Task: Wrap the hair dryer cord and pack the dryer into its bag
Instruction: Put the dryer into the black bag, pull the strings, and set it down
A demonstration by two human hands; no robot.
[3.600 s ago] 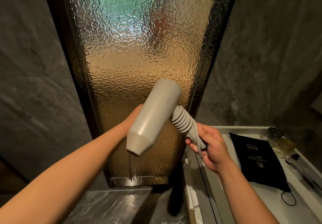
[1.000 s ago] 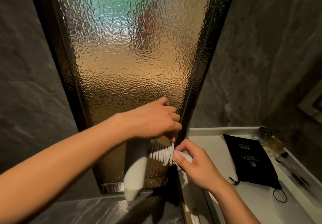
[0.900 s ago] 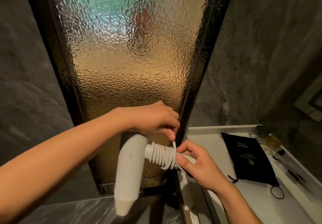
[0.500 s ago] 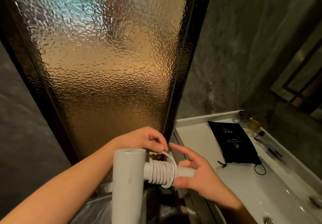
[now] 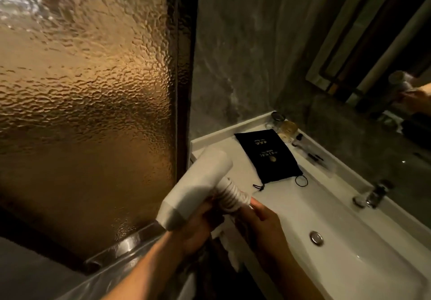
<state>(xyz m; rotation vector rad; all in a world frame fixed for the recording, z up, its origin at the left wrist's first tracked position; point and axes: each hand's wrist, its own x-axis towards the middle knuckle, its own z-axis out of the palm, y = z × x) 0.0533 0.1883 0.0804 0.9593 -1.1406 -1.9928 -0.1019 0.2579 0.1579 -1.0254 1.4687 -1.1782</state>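
Dryer [image 5: 198, 187] held over left end of counter [image 5: 286, 208], cord [image 5: 233, 197] coiled tight round handle. Since half second ago, barrel swung up toward bag [image 5: 268, 155]; winding judged done, packing next. Left hand [image 5: 198, 227] clenched under barrel; right hand [image 5: 261, 218] pinching handle end below coils. Bag lies flat, black, just beyond. Sink [image 5: 349, 253], tap [image 5: 375, 194], jars [image 5: 283, 124] on white counter; ribbed glass panel [image 5: 81, 89] at left, mirror [image 5: 396, 66] at right.

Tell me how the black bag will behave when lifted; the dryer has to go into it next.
The bag lies flat on the counter, so it is probably thin, floppy cloth and light. Its mouth looks closed, so it likely needs both hands to spread. The drawstring may dangle loose.
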